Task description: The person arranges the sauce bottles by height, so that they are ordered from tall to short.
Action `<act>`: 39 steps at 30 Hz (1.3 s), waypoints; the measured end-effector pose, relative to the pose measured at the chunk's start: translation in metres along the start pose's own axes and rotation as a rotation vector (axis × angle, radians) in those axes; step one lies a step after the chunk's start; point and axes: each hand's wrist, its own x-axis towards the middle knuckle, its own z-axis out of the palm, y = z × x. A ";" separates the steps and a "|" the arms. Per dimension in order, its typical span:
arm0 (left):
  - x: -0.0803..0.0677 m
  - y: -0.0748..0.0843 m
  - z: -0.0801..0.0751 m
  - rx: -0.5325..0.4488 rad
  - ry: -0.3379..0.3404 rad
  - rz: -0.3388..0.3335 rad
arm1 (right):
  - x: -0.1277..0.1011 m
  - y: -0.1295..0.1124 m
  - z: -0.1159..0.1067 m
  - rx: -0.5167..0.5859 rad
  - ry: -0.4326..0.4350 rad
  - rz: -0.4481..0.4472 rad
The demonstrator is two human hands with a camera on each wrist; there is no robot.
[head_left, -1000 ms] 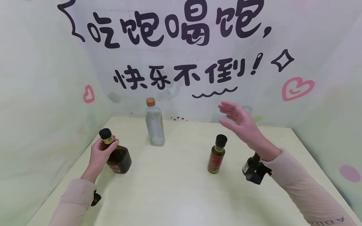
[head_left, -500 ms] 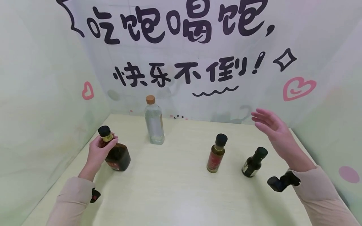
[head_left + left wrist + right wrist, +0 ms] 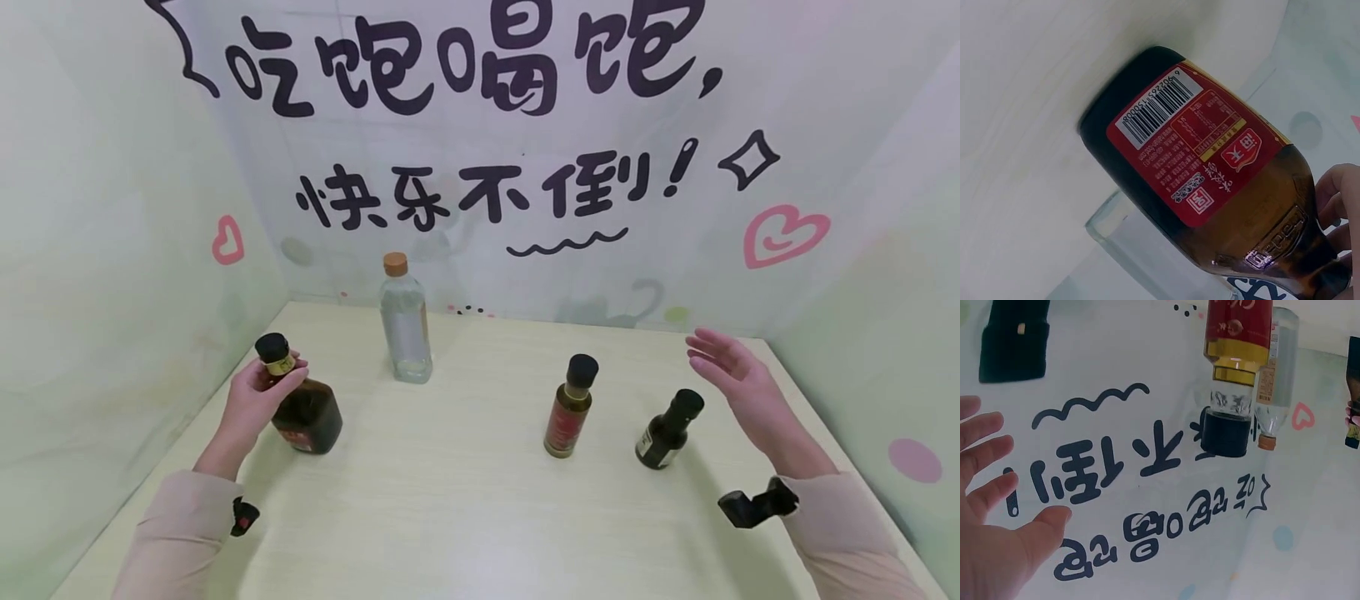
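Observation:
My left hand (image 3: 258, 398) grips the neck of a squat brown bottle (image 3: 302, 408) with a black cap and red label, standing at the table's left; the left wrist view shows its barcode label (image 3: 1188, 147) and my fingers (image 3: 1335, 200) curled round the neck. My right hand (image 3: 731, 379) hovers open, fingers spread, just right of a small dark bottle (image 3: 667, 431) and not touching it. A slim bottle with a red label (image 3: 570, 408) stands left of that one. In the right wrist view my open palm (image 3: 991, 519) is at lower left.
A tall clear bottle (image 3: 405, 321) with an orange cap stands near the back wall (image 3: 480, 167), which bears large black lettering. Pale side walls close in the light wooden table (image 3: 465, 500) on left and right.
My right hand has swung from above the red-labelled bottle to the right and down, past the small dark bottle. The left hand keeps its grip on the brown bottle.

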 end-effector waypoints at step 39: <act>-0.039 0.127 0.022 0.128 0.015 -0.015 | -0.025 0.060 0.010 -0.117 -0.050 0.081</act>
